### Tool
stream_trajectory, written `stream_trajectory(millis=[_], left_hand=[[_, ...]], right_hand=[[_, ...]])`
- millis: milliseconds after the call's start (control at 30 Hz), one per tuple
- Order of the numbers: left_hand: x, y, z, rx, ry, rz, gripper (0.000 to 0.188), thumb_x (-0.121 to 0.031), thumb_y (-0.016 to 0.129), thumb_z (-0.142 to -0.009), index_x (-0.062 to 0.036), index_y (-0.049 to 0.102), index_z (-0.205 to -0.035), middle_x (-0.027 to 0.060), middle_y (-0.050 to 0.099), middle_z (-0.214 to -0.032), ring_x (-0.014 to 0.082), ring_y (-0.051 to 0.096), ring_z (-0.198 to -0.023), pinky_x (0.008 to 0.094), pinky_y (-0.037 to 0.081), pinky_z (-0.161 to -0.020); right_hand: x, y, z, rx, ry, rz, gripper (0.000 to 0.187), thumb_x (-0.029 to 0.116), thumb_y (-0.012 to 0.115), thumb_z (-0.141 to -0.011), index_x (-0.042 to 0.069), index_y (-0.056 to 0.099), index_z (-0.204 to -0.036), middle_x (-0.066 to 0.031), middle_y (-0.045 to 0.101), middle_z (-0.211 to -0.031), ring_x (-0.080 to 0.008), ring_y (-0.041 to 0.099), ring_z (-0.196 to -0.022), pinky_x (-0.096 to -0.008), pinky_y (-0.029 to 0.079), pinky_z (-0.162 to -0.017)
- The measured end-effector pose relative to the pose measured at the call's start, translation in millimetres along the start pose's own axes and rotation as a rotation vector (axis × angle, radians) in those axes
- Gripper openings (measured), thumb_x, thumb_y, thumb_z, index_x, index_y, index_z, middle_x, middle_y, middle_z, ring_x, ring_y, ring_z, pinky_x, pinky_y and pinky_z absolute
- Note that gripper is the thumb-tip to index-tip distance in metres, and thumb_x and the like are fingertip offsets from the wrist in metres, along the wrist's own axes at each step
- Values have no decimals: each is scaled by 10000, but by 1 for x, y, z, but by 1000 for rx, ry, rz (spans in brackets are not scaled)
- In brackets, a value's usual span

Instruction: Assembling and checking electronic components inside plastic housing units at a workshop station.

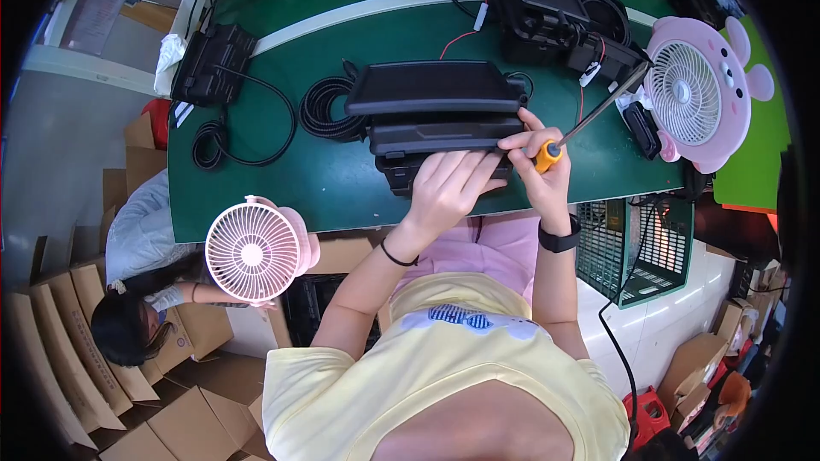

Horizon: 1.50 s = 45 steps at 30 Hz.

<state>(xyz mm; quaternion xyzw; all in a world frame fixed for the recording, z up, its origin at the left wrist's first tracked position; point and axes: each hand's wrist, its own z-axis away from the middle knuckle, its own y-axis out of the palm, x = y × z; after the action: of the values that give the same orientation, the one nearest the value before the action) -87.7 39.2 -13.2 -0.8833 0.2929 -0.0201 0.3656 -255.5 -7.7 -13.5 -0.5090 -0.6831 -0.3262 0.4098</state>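
a: where does the work sit?

b: the black plastic case with a flat rectangular panel on top (444, 135) rests on the dark green tabletop (329, 192), near its front edge and straight before the person, probably so that both hands reach it without stretching.

a: and the black ribbed cable in a loose coil (320, 111)?

b: it lies just beside the case's left end, which likely leaves the front and right end clear for fingers.

a: how is the right hand (547, 175) set?

b: it is closed around the long-shafted screwdriver with a yellow handle (547, 156), while its free fingertips touch the case's right end. the shaft points up and away to the right, off the case, presumably so the tool stays in the grip while those fingers work.

a: the left hand (446, 183)?

b: its fingers lie outstretched, close together, on the case's front, perhaps to steady it. whether the thumb pinches anything, one cannot tell. the two hands nearly meet at the right end.
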Motion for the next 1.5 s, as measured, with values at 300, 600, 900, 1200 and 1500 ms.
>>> stream_trajectory(millis=[300,600,900,1200,1500], left_hand=[[-23,-17,-7,117,-246,-206,421,-341,809,-746,-128,695,-1090,70,500,-965,257,479,-891,366,445,-756],[5,-23,3,-136,-136,59,396,-168,824,-700,-181,710,-1079,23,528,-937,204,536,-656,348,424,-573],[34,-40,35,-203,-582,38,597,-160,874,-717,1,490,-1144,180,424,-1213,346,490,-1083,433,440,-915],[33,-43,29,-272,-608,43,375,-133,815,-778,-27,568,-1039,139,516,-1117,253,538,-967,361,473,-856],[18,-63,28,-293,-1039,701,283,-2,701,-887,28,598,-1148,93,711,-976,103,640,-828,228,509,-779]], right_hand=[[-5,7,-6,-23,-4,2,218,-8,636,-909,102,449,-888,-124,730,-938,-242,587,-1175,-490,274,-1176],[-15,13,-12,-43,4,-49,202,-17,638,-906,94,470,-912,-111,722,-951,-259,568,-1210,-489,273,-1170],[-22,11,-7,-58,-28,-81,230,-4,625,-919,120,434,-887,-98,725,-920,-201,629,-1073,-505,254,-1183],[-22,12,-8,-50,-18,-68,222,6,623,-927,123,437,-893,-90,724,-914,-197,628,-1076,-503,261,-1178],[-22,16,0,-82,-51,-42,239,18,648,-922,123,439,-874,-105,730,-910,-188,652,-1029,-506,280,-1168]])
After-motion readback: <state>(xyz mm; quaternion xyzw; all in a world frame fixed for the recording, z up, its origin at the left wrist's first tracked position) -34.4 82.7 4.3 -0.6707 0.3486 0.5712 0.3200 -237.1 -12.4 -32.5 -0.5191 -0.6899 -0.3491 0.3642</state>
